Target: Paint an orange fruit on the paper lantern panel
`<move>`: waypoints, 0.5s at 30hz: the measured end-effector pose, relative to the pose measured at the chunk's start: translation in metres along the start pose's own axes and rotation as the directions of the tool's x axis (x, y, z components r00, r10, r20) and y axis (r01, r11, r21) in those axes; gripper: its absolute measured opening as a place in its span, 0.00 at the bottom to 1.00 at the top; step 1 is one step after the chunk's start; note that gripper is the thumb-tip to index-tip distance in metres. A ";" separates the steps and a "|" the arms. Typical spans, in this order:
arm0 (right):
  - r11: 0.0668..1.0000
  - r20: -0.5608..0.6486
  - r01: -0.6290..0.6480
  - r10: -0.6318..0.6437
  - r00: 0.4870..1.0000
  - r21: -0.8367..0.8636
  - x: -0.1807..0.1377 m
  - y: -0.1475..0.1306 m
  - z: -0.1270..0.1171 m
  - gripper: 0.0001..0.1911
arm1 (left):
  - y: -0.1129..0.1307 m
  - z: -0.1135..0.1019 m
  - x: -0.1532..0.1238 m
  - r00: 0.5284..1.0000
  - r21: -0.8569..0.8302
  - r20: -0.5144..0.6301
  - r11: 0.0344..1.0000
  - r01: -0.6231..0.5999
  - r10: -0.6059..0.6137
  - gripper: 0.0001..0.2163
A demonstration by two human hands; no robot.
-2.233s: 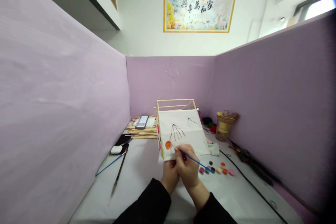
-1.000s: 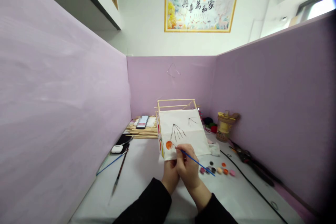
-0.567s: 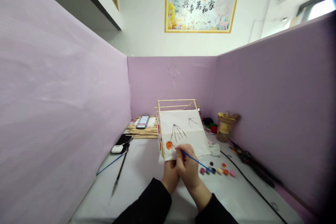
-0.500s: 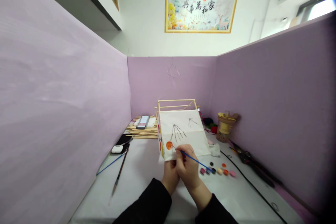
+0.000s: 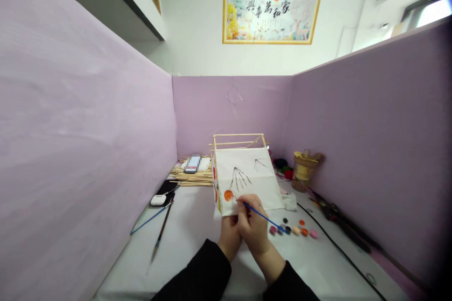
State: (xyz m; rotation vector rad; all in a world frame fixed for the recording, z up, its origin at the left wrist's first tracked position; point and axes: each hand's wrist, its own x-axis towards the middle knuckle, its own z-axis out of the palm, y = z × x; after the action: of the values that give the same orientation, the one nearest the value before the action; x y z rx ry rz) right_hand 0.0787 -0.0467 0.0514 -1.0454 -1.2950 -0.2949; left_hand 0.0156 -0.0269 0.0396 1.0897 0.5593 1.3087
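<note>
A square lantern (image 5: 247, 176) of thin wooden sticks stands on the white table, its front covered in white paper with black brush strokes and an orange spot (image 5: 228, 195). My right hand (image 5: 252, 225) is closed on a thin blue paintbrush (image 5: 263, 216), whose tip touches the paper beside the orange spot. My left hand (image 5: 229, 237) is closed on the lantern's lower front edge, partly behind the right hand. A row of small paint pots (image 5: 294, 230) lies just right of my hands.
Two brushes (image 5: 158, 230) lie at the left by a white earbud case (image 5: 157, 200) and a dark phone. Bamboo sticks (image 5: 192, 176) are piled at the back left. A wooden cup (image 5: 302, 171) and yarn balls stand back right. A black cable (image 5: 335, 244) runs along the right. Purple partitions enclose the table.
Almost nothing: the brush handle has wobbled slightly while its tip stays at the orange spot. Both hands hold their places.
</note>
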 end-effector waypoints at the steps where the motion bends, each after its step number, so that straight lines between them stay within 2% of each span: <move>1: 1.000 0.007 -0.002 0.002 1.000 0.001 0.000 -0.001 0.000 0.06 | 0.000 0.000 0.000 1.000 0.008 0.001 1.000 -0.002 0.002 0.16; 11: 0.997 0.042 0.032 -0.035 0.998 0.069 0.000 -0.001 -0.003 0.06 | -0.002 -0.003 0.001 0.998 0.012 0.032 0.999 -0.045 0.045 0.13; 15: 0.997 0.012 0.020 -0.021 1.000 0.079 0.000 -0.001 -0.004 0.06 | -0.005 -0.004 0.001 0.998 0.024 0.055 0.999 -0.024 0.023 0.14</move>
State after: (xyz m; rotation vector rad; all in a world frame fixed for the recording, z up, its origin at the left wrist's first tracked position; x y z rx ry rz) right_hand 0.0803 -0.0500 0.0519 -0.9690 -1.3195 -0.2510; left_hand 0.0151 -0.0246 0.0337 1.1518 0.5239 1.2911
